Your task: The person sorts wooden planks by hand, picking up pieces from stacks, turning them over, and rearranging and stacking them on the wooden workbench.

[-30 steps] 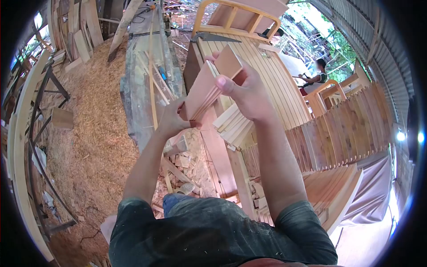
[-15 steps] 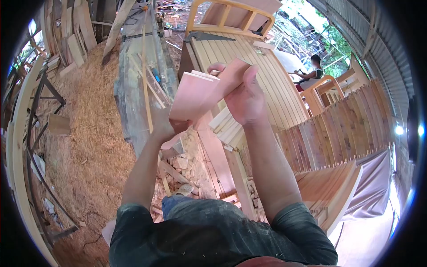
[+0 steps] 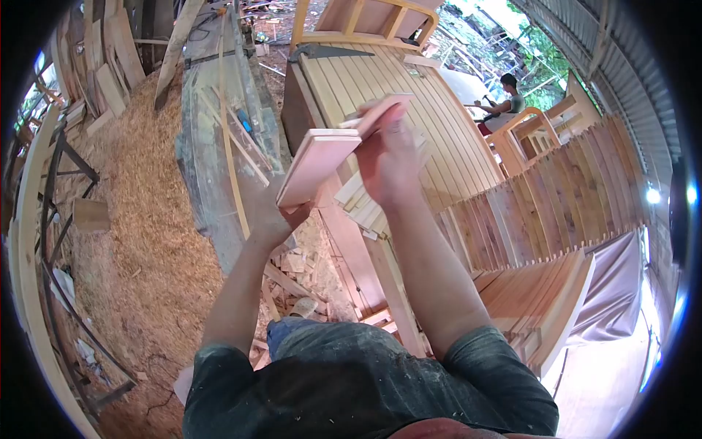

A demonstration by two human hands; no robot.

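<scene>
My left hand is closed round the lower end of a small stack of flat wooden boards. Higher and to the right, my right hand grips another short flat board, its thumb near the board's right end. The two sets of boards lie close together at their ends; whether they touch is hard to tell. Beneath my right hand, a bundle of pale wooden strips lies at the near corner of a slatted wooden surface.
A hand saw lies at the slatted surface's far end. Left of it stands a dusty workbench with thin strips. Sawdust covers the floor. Upright boards line the right side. Another person sits at the back right.
The board in my right hand has separated from the stack in my left and moved up and right. The stack has tilted. The whole view has shifted slightly.
</scene>
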